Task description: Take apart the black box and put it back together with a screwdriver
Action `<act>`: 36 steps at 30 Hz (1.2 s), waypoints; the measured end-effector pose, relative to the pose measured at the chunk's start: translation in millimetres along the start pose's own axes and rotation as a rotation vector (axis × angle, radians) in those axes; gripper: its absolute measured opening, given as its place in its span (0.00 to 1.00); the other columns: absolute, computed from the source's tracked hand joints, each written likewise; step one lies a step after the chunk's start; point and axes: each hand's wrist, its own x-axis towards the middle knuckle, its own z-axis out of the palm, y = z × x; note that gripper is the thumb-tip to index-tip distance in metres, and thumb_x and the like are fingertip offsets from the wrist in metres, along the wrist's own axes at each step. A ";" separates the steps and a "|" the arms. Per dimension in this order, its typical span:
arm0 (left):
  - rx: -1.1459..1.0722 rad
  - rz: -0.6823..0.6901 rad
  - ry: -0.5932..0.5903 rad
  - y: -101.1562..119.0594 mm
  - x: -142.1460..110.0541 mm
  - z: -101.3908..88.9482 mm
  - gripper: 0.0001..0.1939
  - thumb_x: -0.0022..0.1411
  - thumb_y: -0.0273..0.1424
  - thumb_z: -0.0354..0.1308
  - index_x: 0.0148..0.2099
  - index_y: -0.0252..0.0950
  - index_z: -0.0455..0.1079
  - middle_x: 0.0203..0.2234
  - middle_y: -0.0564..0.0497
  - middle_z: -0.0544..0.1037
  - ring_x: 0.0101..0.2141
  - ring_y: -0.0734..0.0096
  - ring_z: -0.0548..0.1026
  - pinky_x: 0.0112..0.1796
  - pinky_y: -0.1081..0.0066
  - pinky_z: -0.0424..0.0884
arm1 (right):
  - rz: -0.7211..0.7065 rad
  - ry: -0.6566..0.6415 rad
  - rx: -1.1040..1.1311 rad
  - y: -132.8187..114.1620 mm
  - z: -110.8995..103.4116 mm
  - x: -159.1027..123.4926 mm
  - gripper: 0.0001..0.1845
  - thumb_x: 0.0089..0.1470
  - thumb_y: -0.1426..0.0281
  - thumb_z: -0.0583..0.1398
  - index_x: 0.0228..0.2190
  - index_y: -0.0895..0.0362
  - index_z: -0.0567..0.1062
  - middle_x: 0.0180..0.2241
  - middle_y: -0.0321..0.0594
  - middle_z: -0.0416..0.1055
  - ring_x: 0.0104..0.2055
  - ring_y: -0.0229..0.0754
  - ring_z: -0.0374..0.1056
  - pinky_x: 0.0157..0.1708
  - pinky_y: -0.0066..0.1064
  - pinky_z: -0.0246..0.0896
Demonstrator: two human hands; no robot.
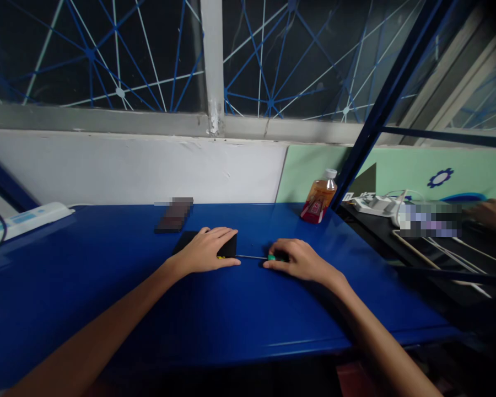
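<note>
My left hand (208,251) is laid over a flat black box (230,246), fingers across its top and thumb along the near side, gripping it against the table. A small yellow mark shows under the palm. To the right, the fingers of my right hand (300,259) are closed around the green handle of a screwdriver (271,257). Its thin metal shaft points left, and the tip meets or nearly meets the box's right side; contact is hard to tell. Part of the handle is hidden in my palm.
On the blue table (231,320), a dark blurred-out flat object (174,215) lies behind my left hand. A drink bottle (319,197) stands back right, and a white power strip (28,223) lies left. Another person's hand (494,214) is over the cluttered black table at right.
</note>
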 end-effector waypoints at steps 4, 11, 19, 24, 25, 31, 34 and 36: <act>0.001 -0.001 -0.004 0.5 0.1 -0.6 0.42 0.60 0.60 0.45 0.68 0.41 0.49 0.63 0.43 0.60 0.60 0.48 0.59 0.56 0.49 0.54 | 0.003 0.040 -0.046 1.4 1.9 0.2 0.23 0.51 0.48 0.60 0.27 0.56 0.71 0.28 0.36 0.70 0.28 0.37 0.63 0.27 0.28 0.47; 0.014 0.011 0.015 -1.0 0.0 0.7 0.41 0.60 0.59 0.45 0.67 0.42 0.50 0.62 0.43 0.61 0.60 0.48 0.60 0.55 0.50 0.55 | 0.063 0.029 -0.089 -8.5 3.5 -2.0 0.17 0.54 0.53 0.60 0.32 0.55 0.71 0.22 0.34 0.70 0.24 0.37 0.62 0.24 0.29 0.43; 0.025 0.021 0.021 -0.9 0.7 0.7 0.41 0.61 0.59 0.45 0.67 0.41 0.49 0.62 0.43 0.62 0.60 0.49 0.60 0.55 0.53 0.55 | 0.055 0.052 -0.029 -6.5 -2.7 -2.8 0.19 0.62 0.56 0.51 0.32 0.54 0.75 0.28 0.37 0.73 0.29 0.39 0.67 0.29 0.29 0.50; 0.025 0.013 0.024 -1.0 0.3 0.5 0.41 0.60 0.59 0.46 0.67 0.40 0.50 0.61 0.43 0.62 0.59 0.47 0.61 0.55 0.52 0.55 | 0.035 0.034 -0.022 -1.9 -1.3 -2.4 0.23 0.53 0.48 0.59 0.26 0.56 0.71 0.27 0.37 0.71 0.28 0.38 0.64 0.27 0.29 0.49; 0.023 0.013 0.028 -1.0 0.1 0.7 0.41 0.60 0.59 0.46 0.67 0.40 0.50 0.61 0.43 0.62 0.59 0.47 0.61 0.55 0.52 0.56 | 0.037 0.031 -0.021 -1.6 -0.6 -2.3 0.23 0.51 0.48 0.60 0.26 0.55 0.71 0.26 0.35 0.70 0.27 0.37 0.63 0.26 0.28 0.48; 0.025 0.007 0.018 -1.0 0.8 1.4 0.41 0.60 0.59 0.47 0.67 0.41 0.50 0.62 0.42 0.62 0.60 0.47 0.61 0.55 0.50 0.56 | 0.060 0.017 0.019 -6.1 -0.7 -2.1 0.21 0.51 0.49 0.61 0.28 0.55 0.69 0.20 0.31 0.66 0.21 0.34 0.58 0.24 0.28 0.45; 0.027 0.002 0.007 -0.2 1.3 0.7 0.42 0.60 0.59 0.47 0.67 0.40 0.50 0.62 0.42 0.62 0.60 0.47 0.61 0.55 0.50 0.56 | 0.061 0.026 0.062 -9.7 -2.7 -2.4 0.21 0.58 0.50 0.55 0.28 0.55 0.70 0.19 0.32 0.65 0.21 0.34 0.58 0.24 0.28 0.45; 0.026 0.006 0.006 0.3 1.3 -0.2 0.41 0.60 0.59 0.46 0.67 0.40 0.50 0.62 0.43 0.62 0.60 0.47 0.61 0.55 0.50 0.56 | 0.074 0.026 0.078 -9.8 -3.7 -2.5 0.21 0.61 0.53 0.51 0.28 0.55 0.71 0.18 0.32 0.65 0.20 0.34 0.57 0.24 0.29 0.44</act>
